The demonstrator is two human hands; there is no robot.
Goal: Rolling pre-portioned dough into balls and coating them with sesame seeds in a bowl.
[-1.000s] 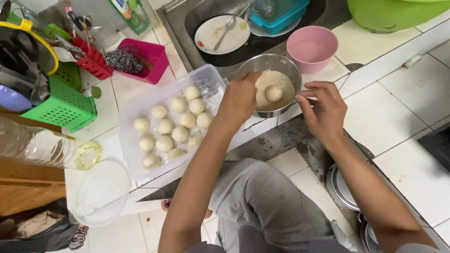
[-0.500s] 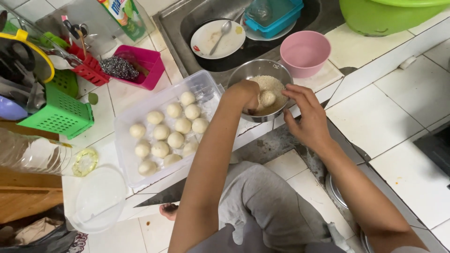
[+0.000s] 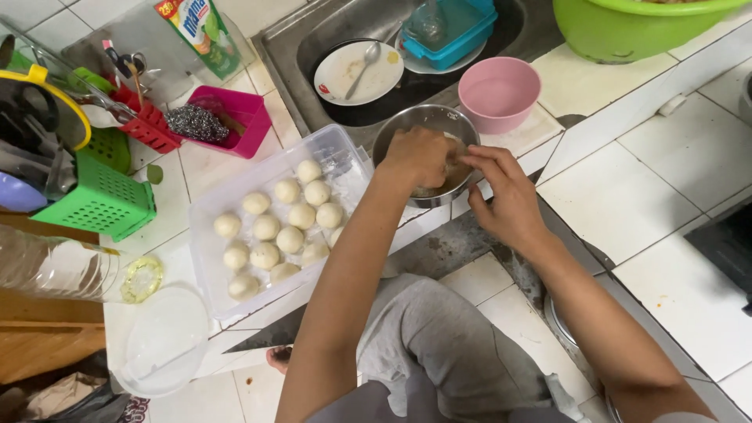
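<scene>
Over the steel bowl (image 3: 427, 149) at the desk edge, dough is gripped by the closed fingers of the left hand (image 3: 419, 157), with the right hand (image 3: 505, 196) half-open alongside. About fourteen dough balls (image 3: 288, 239) already lie in the clear tray (image 3: 219, 204); how much dough remains cannot be told.

dough balls (image 3: 278, 227) in tray (image 3: 210, 205), bowl (image 3: 407, 125) right

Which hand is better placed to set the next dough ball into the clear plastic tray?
Probably the left hand: it is in the steel bowl, beside the clear plastic tray. The right hand sits farther away.
</scene>
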